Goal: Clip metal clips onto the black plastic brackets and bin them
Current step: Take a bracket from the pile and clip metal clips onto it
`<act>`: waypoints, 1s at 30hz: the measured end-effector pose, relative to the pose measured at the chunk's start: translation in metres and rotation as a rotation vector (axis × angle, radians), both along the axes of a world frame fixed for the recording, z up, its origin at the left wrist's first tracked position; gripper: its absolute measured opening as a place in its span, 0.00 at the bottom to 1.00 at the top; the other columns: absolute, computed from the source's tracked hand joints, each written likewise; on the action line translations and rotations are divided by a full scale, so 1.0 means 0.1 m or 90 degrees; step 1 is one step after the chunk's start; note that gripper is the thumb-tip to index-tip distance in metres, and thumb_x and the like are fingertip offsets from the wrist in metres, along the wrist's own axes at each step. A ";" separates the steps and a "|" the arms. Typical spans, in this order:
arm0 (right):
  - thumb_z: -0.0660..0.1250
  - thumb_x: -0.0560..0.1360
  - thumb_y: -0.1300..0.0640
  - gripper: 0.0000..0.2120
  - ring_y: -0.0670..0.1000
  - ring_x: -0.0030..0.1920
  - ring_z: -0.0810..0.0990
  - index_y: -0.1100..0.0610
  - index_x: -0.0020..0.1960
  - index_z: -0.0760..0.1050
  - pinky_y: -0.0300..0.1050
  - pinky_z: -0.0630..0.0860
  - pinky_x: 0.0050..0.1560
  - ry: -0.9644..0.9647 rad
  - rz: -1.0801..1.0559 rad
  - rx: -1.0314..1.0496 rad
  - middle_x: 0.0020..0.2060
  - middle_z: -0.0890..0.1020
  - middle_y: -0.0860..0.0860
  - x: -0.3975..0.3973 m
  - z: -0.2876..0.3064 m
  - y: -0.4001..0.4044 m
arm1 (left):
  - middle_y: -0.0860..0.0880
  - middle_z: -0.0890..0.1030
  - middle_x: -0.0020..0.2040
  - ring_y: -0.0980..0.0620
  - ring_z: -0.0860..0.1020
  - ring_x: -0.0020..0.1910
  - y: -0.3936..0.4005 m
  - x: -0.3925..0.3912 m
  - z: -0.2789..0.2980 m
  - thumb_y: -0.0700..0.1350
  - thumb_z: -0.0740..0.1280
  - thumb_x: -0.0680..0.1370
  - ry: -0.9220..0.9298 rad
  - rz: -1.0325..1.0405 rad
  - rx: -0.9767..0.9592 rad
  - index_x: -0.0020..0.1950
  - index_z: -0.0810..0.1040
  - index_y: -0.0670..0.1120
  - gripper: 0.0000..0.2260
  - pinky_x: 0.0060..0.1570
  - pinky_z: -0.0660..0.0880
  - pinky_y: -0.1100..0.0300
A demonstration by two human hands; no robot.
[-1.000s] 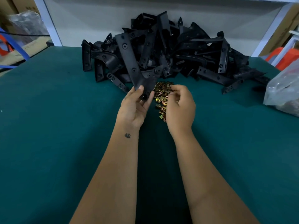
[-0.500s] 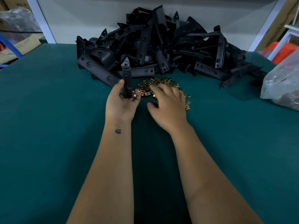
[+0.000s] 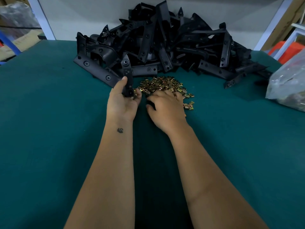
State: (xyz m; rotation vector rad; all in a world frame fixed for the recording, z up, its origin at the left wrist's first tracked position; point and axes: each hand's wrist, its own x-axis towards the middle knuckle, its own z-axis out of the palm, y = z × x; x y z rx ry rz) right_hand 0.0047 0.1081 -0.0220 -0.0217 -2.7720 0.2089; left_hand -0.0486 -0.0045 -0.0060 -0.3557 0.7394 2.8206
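Note:
My left hand (image 3: 122, 103) grips the lower end of a black plastic bracket (image 3: 127, 71), which stands upright with its round hole at the top. A small brass clip shows at the bracket's bottom edge by my fingertips. My right hand (image 3: 166, 108) lies palm down on the near edge of a heap of small brass metal clips (image 3: 163, 84); its fingertips are curled into the clips and whether they hold one is hidden. A big pile of black brackets (image 3: 165, 45) fills the back of the table.
The green table top (image 3: 49, 129) stretches wide on both sides of my arms. A clear plastic bag (image 3: 290, 85) lies at the right edge. Cardboard and a bagged item (image 3: 18, 25) sit beyond the table's left rear, an orange stool (image 3: 287, 52) at the right rear.
The bracket has turned from leaning flat toward me to standing upright in my left hand. My right hand left the bracket and dropped palm down onto the clip heap.

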 end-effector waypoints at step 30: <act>0.66 0.77 0.60 0.09 0.55 0.56 0.73 0.52 0.53 0.83 0.46 0.62 0.52 0.051 0.037 -0.082 0.50 0.82 0.50 -0.02 0.02 0.03 | 0.44 0.76 0.48 0.48 0.74 0.43 0.10 0.00 -0.04 0.38 0.68 0.79 0.033 -0.012 -0.050 0.53 0.73 0.41 0.06 0.38 0.79 0.59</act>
